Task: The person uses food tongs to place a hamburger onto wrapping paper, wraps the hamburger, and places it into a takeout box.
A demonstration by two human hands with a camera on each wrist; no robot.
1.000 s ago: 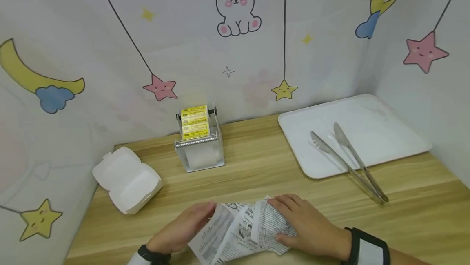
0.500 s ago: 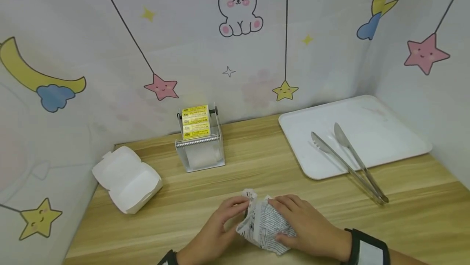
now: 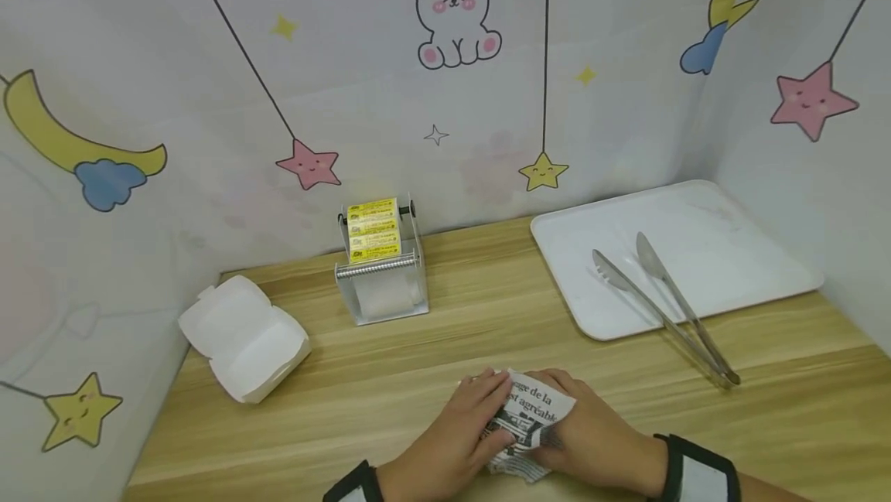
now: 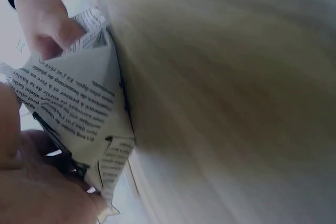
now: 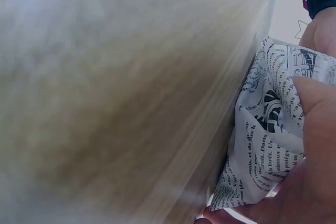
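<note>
Both my hands have a grip on the newsprint packet [image 3: 527, 421]: left hand [image 3: 455, 440] folded over its left flank with fingers on top of the printed flap, right hand [image 3: 592, 440] cupped round its right side, thumb pressed on the paper in the right wrist view [image 5: 315, 129]. Packet sits between the two palms, touching both, on the tabletop [image 3: 445, 332] near the front edge, 6 o'clock in the head view. Its long axis runs roughly 11 to 5 o'clock; neither hand is clearly nearer. White tray [image 3: 731, 216] at 2 o'clock, well apart, with tongs [image 3: 661, 309] lying half on it and half on the wood. Label dispenser [image 3: 379, 262] at 11 o'clock. White clamshell box [image 3: 244, 336] at 9 o'clock, closed, well apart.
</note>
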